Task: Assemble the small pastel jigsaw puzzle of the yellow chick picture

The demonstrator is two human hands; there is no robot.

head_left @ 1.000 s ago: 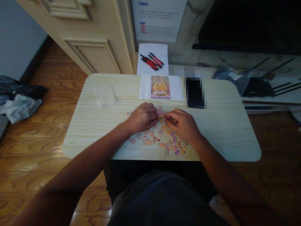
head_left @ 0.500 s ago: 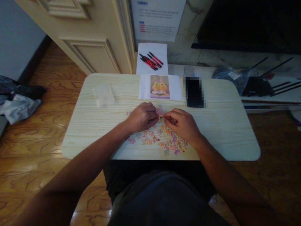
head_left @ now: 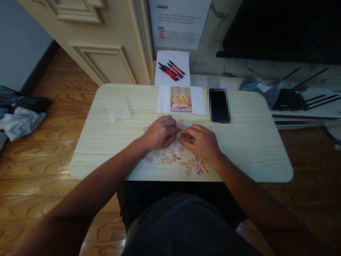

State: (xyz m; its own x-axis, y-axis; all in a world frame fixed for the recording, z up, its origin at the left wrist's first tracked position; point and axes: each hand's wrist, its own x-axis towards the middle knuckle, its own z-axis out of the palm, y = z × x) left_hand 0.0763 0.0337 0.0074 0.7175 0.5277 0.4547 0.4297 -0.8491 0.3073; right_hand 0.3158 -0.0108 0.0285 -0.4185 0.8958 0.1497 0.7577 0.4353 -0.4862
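Observation:
Over the middle of the table, my left hand (head_left: pixel 161 133) is closed, its fingertips at a small yellow puzzle piece (head_left: pixel 181 134) with a dark spot. From the other side my right hand (head_left: pixel 203 143) meets it, thumb and fingers pinched at the same spot. The exact grip is partly hidden behind the fingers. Just beyond the hands lie some pink joined pieces (head_left: pixel 180 123). Loose pastel puzzle pieces (head_left: pixel 170 155) spread below the left hand, and a denser heap of yellow and purple pieces (head_left: pixel 195 166) lies under my right wrist.
A printed sheet with a yellow cartoon figure (head_left: pixel 181 99) lies at the table's far edge. Right of it is a black phone (head_left: pixel 220 105); at the left, a clear plastic box (head_left: pixel 118 108). Several red and black pens (head_left: pixel 172 70) rest on white paper behind the table (head_left: pixel 253 149).
My right hand has shifted slightly left, closing in on my left fingertips and covering more of the loose pieces. The left hand has hardly moved.

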